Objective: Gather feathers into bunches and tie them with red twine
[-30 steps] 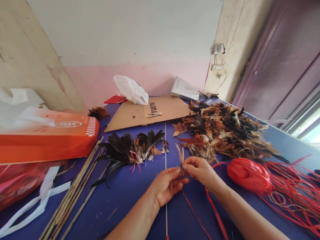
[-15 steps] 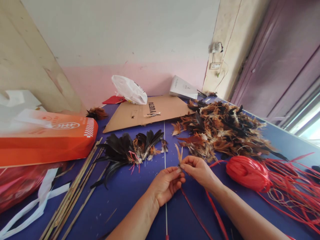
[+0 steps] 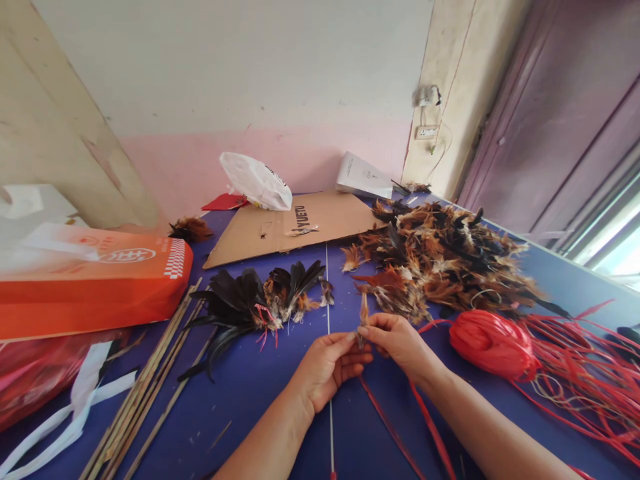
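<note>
Low over the blue table, my left hand (image 3: 336, 370) and my right hand (image 3: 397, 341) meet at the fingertips. Between their thumbs and index fingers is a small brown feather (image 3: 365, 310), tip pointing up. My left hand's other fingers are loosely curled. A red plastic ribbon (image 3: 385, 420) trails from below the hands toward the table's near edge. To the right of my right hand lies a red ball of ribbon (image 3: 493, 345). Bundles of black feathers (image 3: 240, 300), some tied with red strands, lie to the left. Past my right hand spreads a large pile of brown and black feathers (image 3: 440, 267).
Thin bamboo sticks (image 3: 140, 393) lie left of my left arm, beside an orange bag (image 3: 100, 293) with white straps. Flat cardboard (image 3: 325, 227) lies at the back, with a white plastic bag (image 3: 255, 181) and a white box (image 3: 365, 175). Loose red ribbon (image 3: 585, 380) tangles at the right.
The feather between my fingertips has changed shape: two spread tips earlier, one narrower upright tip now. My hands stay nearly in place, and the view has shifted slightly.
</note>
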Demonstrator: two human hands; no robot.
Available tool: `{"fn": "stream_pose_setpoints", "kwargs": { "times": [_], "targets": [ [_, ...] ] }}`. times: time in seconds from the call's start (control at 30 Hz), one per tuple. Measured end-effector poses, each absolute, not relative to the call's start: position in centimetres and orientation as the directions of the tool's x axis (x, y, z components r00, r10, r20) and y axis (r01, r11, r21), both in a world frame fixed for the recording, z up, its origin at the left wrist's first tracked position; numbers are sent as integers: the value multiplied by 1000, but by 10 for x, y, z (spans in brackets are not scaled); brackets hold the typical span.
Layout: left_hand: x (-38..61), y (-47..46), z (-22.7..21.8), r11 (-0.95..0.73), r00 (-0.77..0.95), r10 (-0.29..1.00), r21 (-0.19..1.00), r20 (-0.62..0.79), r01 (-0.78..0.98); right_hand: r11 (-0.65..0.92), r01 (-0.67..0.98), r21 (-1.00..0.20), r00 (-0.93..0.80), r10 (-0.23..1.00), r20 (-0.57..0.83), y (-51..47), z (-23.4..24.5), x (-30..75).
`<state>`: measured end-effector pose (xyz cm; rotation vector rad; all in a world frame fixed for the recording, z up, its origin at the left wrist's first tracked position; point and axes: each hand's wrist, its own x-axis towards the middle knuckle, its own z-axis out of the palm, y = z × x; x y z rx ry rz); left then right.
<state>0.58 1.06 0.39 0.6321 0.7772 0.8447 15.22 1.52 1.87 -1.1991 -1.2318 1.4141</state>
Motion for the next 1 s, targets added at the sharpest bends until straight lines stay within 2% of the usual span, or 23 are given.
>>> {"fn": "stream_pose_setpoints", "kwargs": {
  "times": [0.1, 0.23, 0.37, 0.57, 0.67, 0.8, 0.9, 1.0],
  "targets": [
    [3, 13, 3, 450, 387, 868, 823, -311, -346, -82, 18, -996, -116, 990, -84, 16, 20, 153],
    [4, 13, 1, 246, 283, 939, 958, -198, -145, 20, 136, -990, -62, 998, 12, 16, 17, 153],
    [7, 11, -2, 184, 254, 954, 980, -159, -76, 83, 194, -978, -86, 994, 67, 14, 13, 148],
    [7, 14, -6, 239, 237, 951, 957, -197, -167, 105, 241, -965, -104, 991, 81, 18, 15, 151],
    [6, 16, -6, 284, 222, 948, 918, -226, -276, 80, 354, -932, 13, 996, 90, 29, 19, 174],
    [5, 19, -5, 314, 165, 949, 852, -269, -420, 60, 559, -827, 251, 939, 237, 45, 19, 214],
    [5, 20, -4, 316, 162, 949, 821, -271, -476, 35, 683, -729, 271, 916, 297, 50, 16, 229],
    [4, 21, -4, 322, 179, 947, 804, -268, -500, 48, 799, -599, 209, 912, 352, 52, 12, 230]
  ]
}}
